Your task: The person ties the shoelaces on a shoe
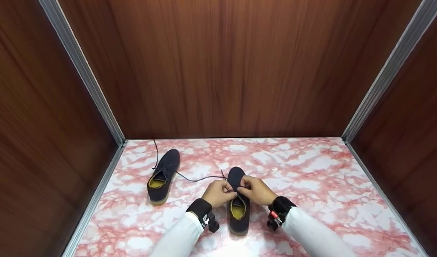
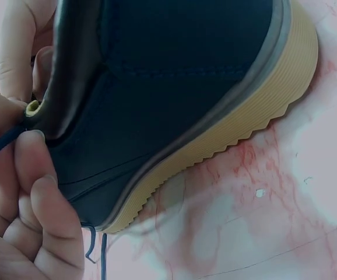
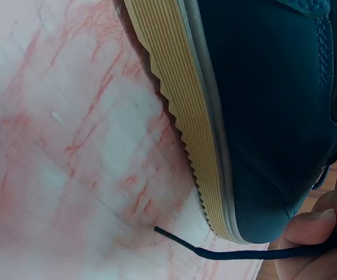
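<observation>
A dark navy lace-up shoe [image 1: 238, 225] with a yellow lining stands between both hands, toe pointing away. In the left wrist view its tan, ridged sole [image 2: 244, 125] shows. My left hand [image 1: 218, 192] is at the left of the lacing and pinches a dark shoelace [image 2: 2, 144] beside the shoe's opening. Across from it, my right hand [image 1: 257, 191] holds a lace [image 3: 238, 255] between curled fingers, its tip sticking out free past the toe. The fingers hide most of the lacing.
A matching shoe [image 1: 172, 159] stands farther left, one lace trailing to the back. Another lace [image 1: 195, 180] stretches over the floor between the shoes. Brown wood-patterned panels [image 1: 222, 71] rise behind and at both sides of the pink-and-white marbled surface [image 1: 311, 214].
</observation>
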Tool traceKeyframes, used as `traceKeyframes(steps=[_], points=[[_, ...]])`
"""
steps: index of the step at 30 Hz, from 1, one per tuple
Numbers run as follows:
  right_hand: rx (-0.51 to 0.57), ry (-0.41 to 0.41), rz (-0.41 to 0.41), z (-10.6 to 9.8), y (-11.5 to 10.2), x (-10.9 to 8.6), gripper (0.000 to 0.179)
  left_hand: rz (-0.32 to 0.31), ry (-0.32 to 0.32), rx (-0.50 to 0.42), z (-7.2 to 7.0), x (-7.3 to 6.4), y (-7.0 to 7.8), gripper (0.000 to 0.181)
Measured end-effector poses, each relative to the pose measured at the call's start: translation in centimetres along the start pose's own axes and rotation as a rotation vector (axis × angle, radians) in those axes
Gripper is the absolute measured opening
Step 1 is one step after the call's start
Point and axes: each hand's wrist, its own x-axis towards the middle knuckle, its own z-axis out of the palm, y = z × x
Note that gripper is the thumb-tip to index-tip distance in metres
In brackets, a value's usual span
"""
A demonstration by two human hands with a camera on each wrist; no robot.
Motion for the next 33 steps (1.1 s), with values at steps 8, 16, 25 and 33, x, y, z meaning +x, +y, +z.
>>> traceKeyframes(steps=[8,16,25,33], points=[[0.144,-0.090,0.105,-1.4,-0.1,-0.3,0.026,0.005,0.013,0.024,0.1,0.1,0.0,0.016],[0.274,-0.076,0.146,-2.4,0.5,-0.8,0.022,0.002,0.013,0.009,0.1,-0.1,0.0,0.016],[0.325,-0.038,0.095,-2.2,0.5,-0.7,0.021,0.011,0.008,0.003,0.1,-0.2,0.1,0.016],[0.285,-0.069,0.165,-1.7,0.0,-0.1,0.030,0.014,-0.005,0.005,0.1,-0.1,0.2,0.015]])
